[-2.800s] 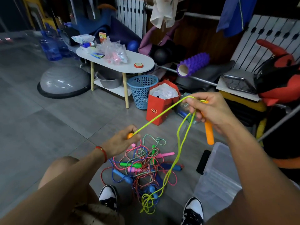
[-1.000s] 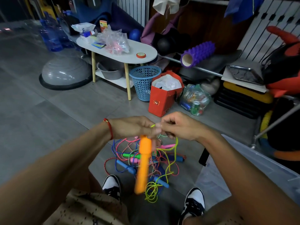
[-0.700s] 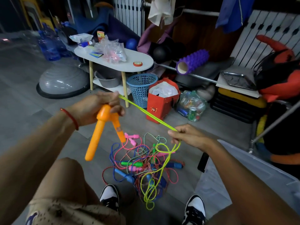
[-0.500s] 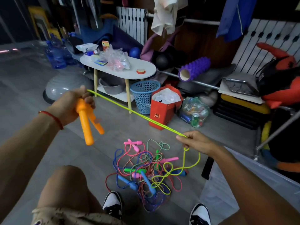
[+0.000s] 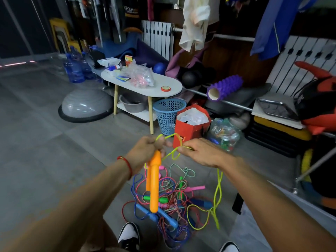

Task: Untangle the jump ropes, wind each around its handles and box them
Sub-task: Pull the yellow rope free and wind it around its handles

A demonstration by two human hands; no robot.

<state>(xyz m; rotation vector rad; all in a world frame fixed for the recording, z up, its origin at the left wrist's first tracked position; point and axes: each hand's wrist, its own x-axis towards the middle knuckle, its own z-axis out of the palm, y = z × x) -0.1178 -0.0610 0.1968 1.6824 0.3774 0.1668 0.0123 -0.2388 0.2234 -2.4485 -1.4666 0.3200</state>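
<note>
Above the floor tangle (image 5: 169, 202), the left hand (image 5: 145, 151) clasps both handles (image 5: 154, 180), hanging lengthwise downward; the right hand (image 5: 198, 151), alongside, pinches the yellow rope (image 5: 218, 188) trailing down.

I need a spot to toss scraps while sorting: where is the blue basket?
In the head view the blue basket stands on the floor at centre, between the white table's front leg and the red bag.

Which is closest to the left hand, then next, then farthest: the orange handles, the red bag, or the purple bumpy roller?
From the left hand, in the head view:
1. Orange handles, gripped in that hand and hanging below it.
2. Red bag, on the floor just beyond, to its right.
3. Purple roller, farther back on the right, by the wall.
</note>
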